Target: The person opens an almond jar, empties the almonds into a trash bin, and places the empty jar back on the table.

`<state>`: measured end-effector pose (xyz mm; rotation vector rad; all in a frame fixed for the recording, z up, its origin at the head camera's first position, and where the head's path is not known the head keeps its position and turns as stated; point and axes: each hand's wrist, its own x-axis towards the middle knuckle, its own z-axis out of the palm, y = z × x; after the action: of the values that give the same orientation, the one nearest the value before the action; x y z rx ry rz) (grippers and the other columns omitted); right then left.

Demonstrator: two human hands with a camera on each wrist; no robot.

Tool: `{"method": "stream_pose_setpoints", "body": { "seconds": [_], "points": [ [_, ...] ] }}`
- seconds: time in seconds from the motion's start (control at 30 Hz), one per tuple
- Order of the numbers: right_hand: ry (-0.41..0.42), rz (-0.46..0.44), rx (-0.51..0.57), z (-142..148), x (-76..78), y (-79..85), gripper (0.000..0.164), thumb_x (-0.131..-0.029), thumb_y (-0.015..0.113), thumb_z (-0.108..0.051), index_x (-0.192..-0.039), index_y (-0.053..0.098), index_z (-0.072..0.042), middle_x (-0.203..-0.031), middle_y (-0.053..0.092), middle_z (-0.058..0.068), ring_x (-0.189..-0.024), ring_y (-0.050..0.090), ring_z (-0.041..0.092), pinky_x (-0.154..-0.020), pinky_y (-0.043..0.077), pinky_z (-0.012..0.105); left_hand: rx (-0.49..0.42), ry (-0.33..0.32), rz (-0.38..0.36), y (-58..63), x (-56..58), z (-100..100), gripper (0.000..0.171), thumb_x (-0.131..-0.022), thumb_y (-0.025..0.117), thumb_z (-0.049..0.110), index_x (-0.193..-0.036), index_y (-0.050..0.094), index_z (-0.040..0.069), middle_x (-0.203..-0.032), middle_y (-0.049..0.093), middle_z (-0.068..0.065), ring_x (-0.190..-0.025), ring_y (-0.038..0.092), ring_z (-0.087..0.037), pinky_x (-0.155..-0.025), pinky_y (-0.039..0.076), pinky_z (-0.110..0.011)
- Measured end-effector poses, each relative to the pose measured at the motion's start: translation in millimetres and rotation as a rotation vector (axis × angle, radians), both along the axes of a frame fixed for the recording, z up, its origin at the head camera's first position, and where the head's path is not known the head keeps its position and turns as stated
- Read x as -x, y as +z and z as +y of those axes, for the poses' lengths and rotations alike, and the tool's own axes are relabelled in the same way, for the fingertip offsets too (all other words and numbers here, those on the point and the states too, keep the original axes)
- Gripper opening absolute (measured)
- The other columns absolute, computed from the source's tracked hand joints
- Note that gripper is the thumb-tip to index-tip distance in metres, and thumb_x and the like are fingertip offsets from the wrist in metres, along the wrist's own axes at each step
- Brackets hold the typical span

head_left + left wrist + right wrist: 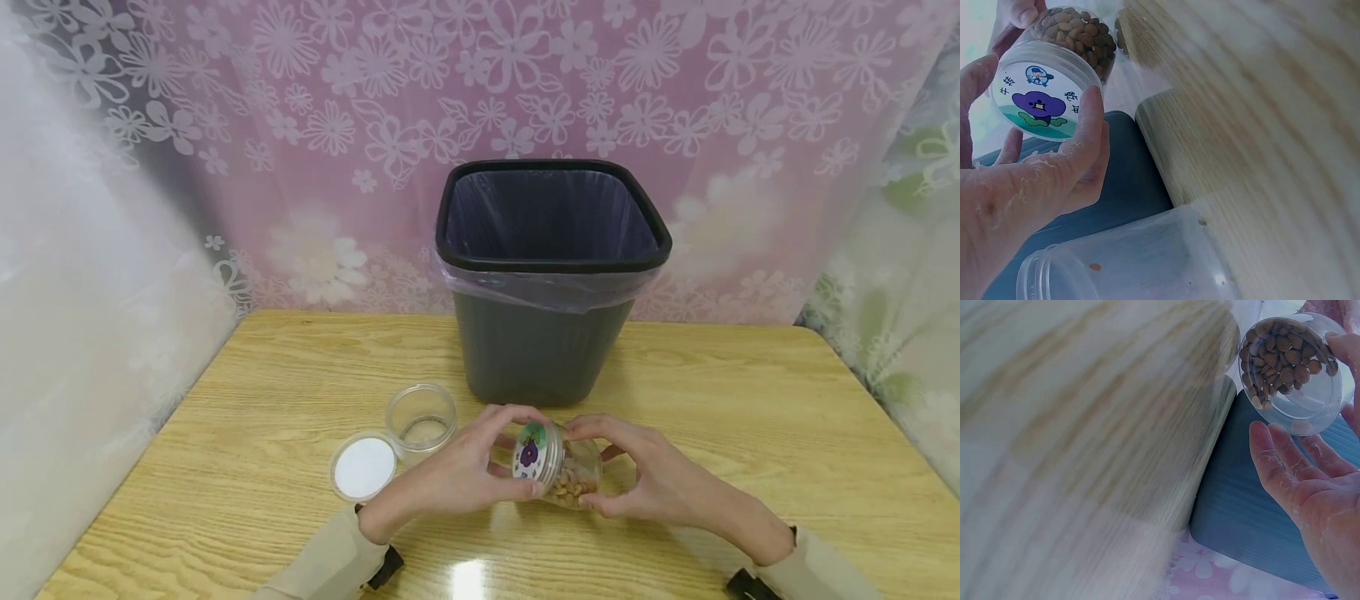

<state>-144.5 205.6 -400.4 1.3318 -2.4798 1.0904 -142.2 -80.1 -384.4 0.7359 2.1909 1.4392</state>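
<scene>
A clear plastic jar (576, 481) partly filled with brown nuts (1084, 36) is tilted on its side low over the table. Its lid (1035, 103), white and green with a purple cartoon flower, faces left and is on the jar. My left hand (465, 471) grips the lid end, thumb and fingers on opposite sides of the rim. At the other end my right hand (637, 475) holds the jar near its base. In the right wrist view the nuts (1282, 359) show through the jar's bottom.
An uncapped clear jar (1147, 256) stands left of my left hand, a small brown fragment inside. Beside it lies a white round lid (364, 468). A dark grey bin (536, 350) with a purple liner stands just behind my hands, on the wooden table (247, 400).
</scene>
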Motion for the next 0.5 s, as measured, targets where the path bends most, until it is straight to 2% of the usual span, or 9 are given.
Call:
{"method": "stream_pose_setpoints", "body": {
  "seconds": [0.5],
  "points": [
    [-0.008, -0.006, -0.010, -0.7, 0.2, 2.1, 0.067, -0.079, 0.090, -0.017, -0.137, 0.057, -0.019, -0.135, 0.064, 0.005, -0.119, 0.063, 0.012, -0.075, 0.062, 0.028, -0.010, 0.018, -0.019, -0.9, 1.5, 0.5, 0.063, -0.089, 0.080, 0.031, -0.142, 0.047, 0.042, -0.149, 0.043, -0.005, -0.124, 0.056, -0.028, -0.083, 0.060, -0.022]
  ]
}}
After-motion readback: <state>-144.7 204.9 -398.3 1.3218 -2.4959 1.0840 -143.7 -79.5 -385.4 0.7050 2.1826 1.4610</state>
